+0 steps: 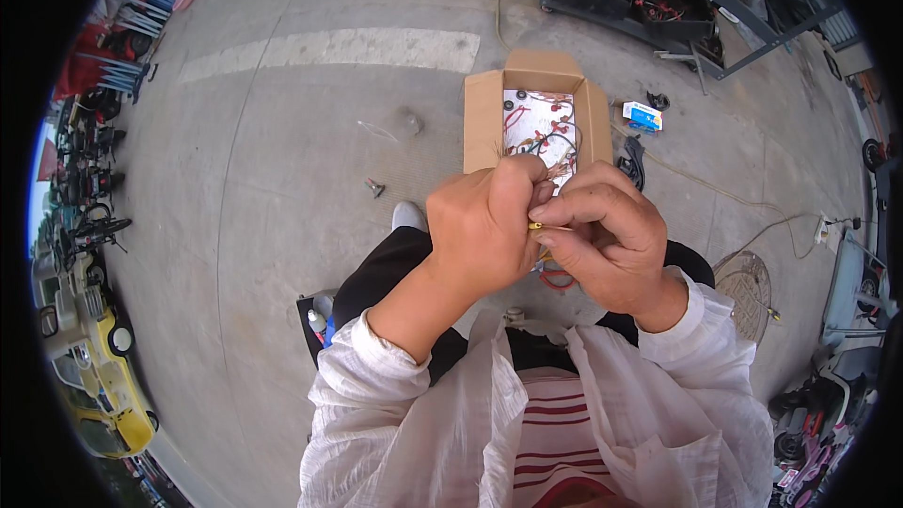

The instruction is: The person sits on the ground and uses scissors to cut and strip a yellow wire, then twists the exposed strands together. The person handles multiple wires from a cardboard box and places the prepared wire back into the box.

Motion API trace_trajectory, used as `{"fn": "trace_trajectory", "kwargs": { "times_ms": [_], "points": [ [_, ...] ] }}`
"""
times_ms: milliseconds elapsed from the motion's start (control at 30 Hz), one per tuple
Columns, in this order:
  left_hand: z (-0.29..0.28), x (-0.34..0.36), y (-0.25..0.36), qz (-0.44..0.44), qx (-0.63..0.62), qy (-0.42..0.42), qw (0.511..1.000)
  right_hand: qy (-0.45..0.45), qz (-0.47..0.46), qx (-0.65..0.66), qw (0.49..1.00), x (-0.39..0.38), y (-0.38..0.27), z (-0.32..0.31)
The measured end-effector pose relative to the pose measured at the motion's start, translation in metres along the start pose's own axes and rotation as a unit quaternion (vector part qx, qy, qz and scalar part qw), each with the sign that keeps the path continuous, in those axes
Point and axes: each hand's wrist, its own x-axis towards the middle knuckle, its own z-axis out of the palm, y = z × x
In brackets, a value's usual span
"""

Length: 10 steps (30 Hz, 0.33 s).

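Note:
Both of my hands meet in the middle, above my lap. My left hand [484,221] is closed in a fist, thumb uppermost, around a thin yellow wire [536,225] whose short end shows between the hands. With thumb and forefinger, my right hand [611,235] pinches at that same end. Most of the wire is hidden by the fingers. Just beyond the hands lies an open cardboard box [484,122] holding several wires with red fittings on a white bottom. A red loop [557,279] hangs below my right hand; its kind is unclear.
Right of the box lie a small blue-and-white box [642,117] and a coiled black cable [631,162]. A grey metal rack [640,0] stands far right. A cord crosses the floor toward a round manhole cover [743,296]. A small metal part [375,188] lies on the left.

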Motion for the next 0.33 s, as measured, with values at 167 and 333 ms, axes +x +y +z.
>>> {"fn": "trace_trajectory", "kwargs": {
  "times_ms": [167, 333],
  "points": [
    [-0.003, 0.002, 0.006, 0.015, -0.055, -0.019, 0.998, -0.017, -0.042, -0.009, 0.999, 0.003, -0.008, -0.007],
    [-0.029, -0.006, 0.022, 0.049, -0.155, -0.096, 0.982, -0.072, -0.075, -0.085, 0.991, -0.003, -0.027, -0.008]
  ]
}}
